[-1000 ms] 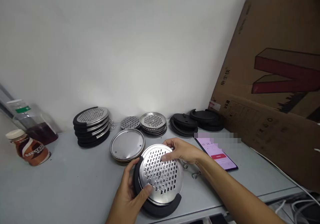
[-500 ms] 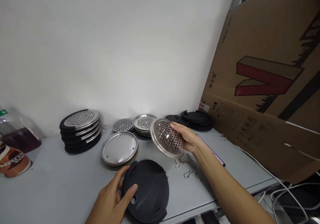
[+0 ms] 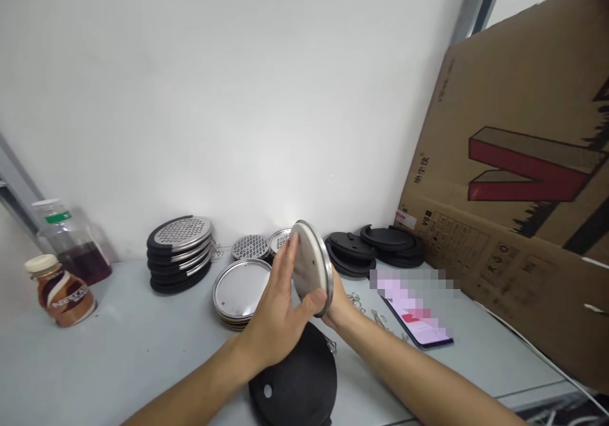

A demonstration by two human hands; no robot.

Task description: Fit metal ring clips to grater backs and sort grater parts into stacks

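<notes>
Between my two hands a round metal disc [image 3: 311,267] stands nearly on edge above the table, its smooth face with small holes turned to the left. My left hand [image 3: 280,312] lies along that face, fingers up and thumb on the near rim. My right hand [image 3: 339,299] holds the disc from behind; most of its fingers are hidden. Below them a round black plate [image 3: 299,381] with a hole lies on the table. A stack of smooth metal discs [image 3: 240,290] sits just left, partly behind my left hand. Wire clips [image 3: 379,318] lie to the right.
At left stand a stack of black-rimmed grater discs [image 3: 183,232], a small jar [image 3: 61,293] and a clear bottle [image 3: 83,255]. Perforated discs [image 3: 250,247] and black plates [image 3: 392,239] are along the wall. A phone [image 3: 419,321] and large carton [image 3: 514,242] are right.
My left hand has left the black plate and risen to the metal disc. My right hand has turned the disc on edge, its perforated face now out of sight. The view has shifted left.
</notes>
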